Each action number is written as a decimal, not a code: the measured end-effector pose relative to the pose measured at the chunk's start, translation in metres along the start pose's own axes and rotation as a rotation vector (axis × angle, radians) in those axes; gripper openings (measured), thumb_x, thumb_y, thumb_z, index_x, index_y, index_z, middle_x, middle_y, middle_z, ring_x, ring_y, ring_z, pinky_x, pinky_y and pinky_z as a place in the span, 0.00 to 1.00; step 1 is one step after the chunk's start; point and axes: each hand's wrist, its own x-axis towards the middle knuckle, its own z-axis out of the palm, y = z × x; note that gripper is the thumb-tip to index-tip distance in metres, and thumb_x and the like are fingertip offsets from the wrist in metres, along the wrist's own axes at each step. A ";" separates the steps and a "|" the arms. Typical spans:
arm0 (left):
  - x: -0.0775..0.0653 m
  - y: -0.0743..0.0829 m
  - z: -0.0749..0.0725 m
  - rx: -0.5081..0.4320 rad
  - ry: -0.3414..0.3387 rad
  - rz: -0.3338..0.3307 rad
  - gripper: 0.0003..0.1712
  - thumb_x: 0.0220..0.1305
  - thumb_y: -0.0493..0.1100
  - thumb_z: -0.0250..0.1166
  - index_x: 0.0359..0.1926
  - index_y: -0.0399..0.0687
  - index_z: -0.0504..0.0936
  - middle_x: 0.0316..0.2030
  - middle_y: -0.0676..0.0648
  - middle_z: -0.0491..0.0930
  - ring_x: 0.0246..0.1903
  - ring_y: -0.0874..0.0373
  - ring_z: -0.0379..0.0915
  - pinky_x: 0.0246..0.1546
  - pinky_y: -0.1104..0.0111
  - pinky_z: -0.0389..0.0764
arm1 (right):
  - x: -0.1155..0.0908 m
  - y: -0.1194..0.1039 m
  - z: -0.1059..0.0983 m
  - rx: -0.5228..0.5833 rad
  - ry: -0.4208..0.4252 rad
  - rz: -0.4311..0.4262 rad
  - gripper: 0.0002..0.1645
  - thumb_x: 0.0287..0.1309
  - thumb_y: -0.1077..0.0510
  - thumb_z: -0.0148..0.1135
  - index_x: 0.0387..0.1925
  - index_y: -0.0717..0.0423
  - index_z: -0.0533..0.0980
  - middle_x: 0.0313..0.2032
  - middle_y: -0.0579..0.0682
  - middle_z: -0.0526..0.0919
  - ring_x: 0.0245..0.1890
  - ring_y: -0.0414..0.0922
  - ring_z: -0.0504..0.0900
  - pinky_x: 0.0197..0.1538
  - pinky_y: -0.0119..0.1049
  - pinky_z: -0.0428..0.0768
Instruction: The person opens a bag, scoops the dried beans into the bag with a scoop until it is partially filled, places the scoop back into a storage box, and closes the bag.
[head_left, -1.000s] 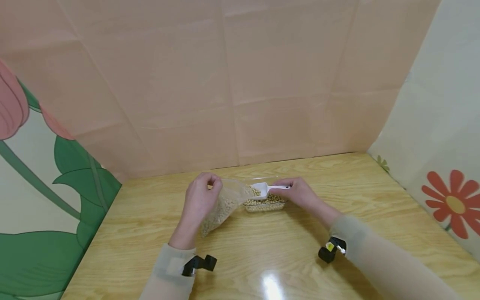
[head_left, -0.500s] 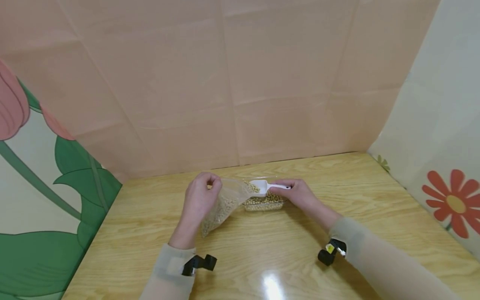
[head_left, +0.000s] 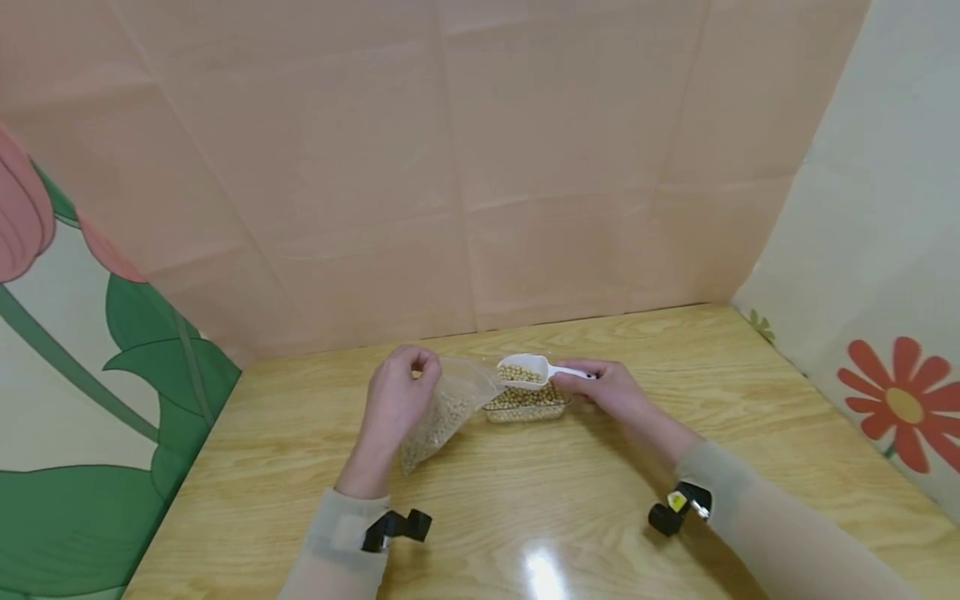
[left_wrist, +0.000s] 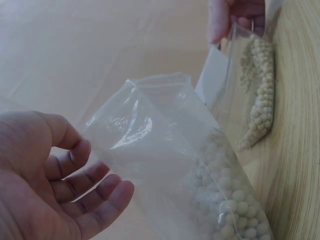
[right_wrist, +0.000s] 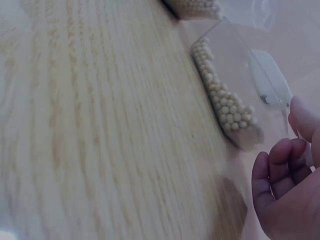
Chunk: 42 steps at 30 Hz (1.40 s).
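Observation:
In the head view my left hand (head_left: 396, 396) pinches the upper edge of a clear plastic zip bag (head_left: 450, 408) partly filled with pale round beans. The bag hangs tilted, its mouth turned right. My right hand (head_left: 617, 396) grips the handle of a small white scoop (head_left: 542, 369). A heap of beans (head_left: 519, 373) lies in its bowl, right at the bag's mouth and above a clear plastic box (head_left: 527, 414). More beans fill the box's lower part. The left wrist view shows thumb and fingertips at the bag's film (left_wrist: 145, 135); the scoop (right_wrist: 270, 77) appears behind the box in the right wrist view.
Everything rests on a wood-grain table (head_left: 570, 492). A pink sheet (head_left: 465, 183) covers the wall behind it, and painted flower panels (head_left: 903, 406) stand at both sides. Each sleeve carries a black wrist camera (head_left: 397, 529).
My right hand has moved slightly right and the scoop up and back from the bag's mouth; its bowl now sits more level, with a fuller heap showing. The left hand and bag stay put.

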 end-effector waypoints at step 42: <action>0.003 -0.002 0.005 0.014 0.020 0.006 0.09 0.73 0.38 0.62 0.40 0.42 0.88 0.46 0.44 0.87 0.51 0.45 0.82 0.56 0.48 0.82 | -0.023 -0.080 0.013 -0.092 -0.138 -0.089 0.26 0.67 0.42 0.79 0.57 0.54 0.89 0.52 0.50 0.88 0.49 0.55 0.81 0.52 0.42 0.80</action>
